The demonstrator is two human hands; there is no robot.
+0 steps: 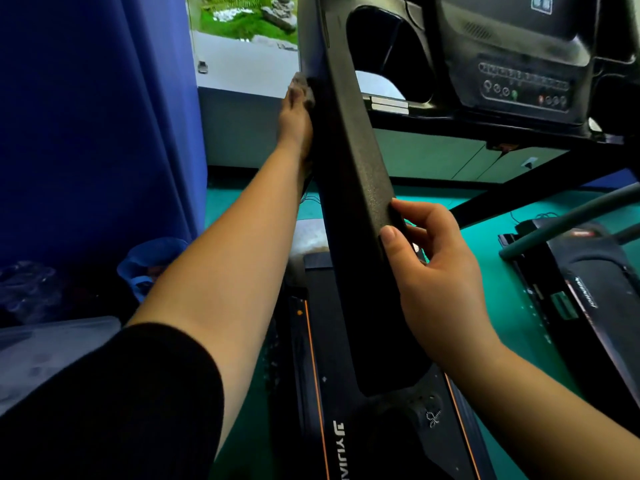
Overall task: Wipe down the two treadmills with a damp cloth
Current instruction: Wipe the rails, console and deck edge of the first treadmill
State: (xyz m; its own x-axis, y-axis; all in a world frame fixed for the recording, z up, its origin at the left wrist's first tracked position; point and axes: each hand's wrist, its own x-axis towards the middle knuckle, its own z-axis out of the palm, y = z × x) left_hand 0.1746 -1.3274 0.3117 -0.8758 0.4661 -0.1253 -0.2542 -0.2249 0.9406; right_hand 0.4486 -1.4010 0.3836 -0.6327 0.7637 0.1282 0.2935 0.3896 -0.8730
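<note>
1. Left hand [294,119] is stretched far forward against the outer side of the black handrail [349,174]. A grey cloth [302,85] sits at its fingertips, touching the rail.
2. Left grip: blurred, so cannot tell whether the fingers curl round the cloth or press it flat.
3. Right hand [436,278] grips the same handrail further down, nearer the body than the left hand. The thumb [389,237] lies on the rail's top face and the fingers [426,216] curl round its inner edge. Firm closed hold.
4. The rail runs between both hands, tilted, rising away from the right grip toward the console [519,64], which is above and right of the left hand.
5. Treadmill deck [332,341] with orange stripes lies below the right grip.
6. Second treadmill [588,289] stands right of the right hand, apart from it, on the green floor [485,265].
7. Blue curtain [97,116] hangs left of the left arm; window [242,39] is just above the left hand.
8. Blue bag [149,261] and clear plastic box [52,348] are below and left of the left forearm.
9. Black sleeve [121,403] is pushed up on the left arm.
</note>
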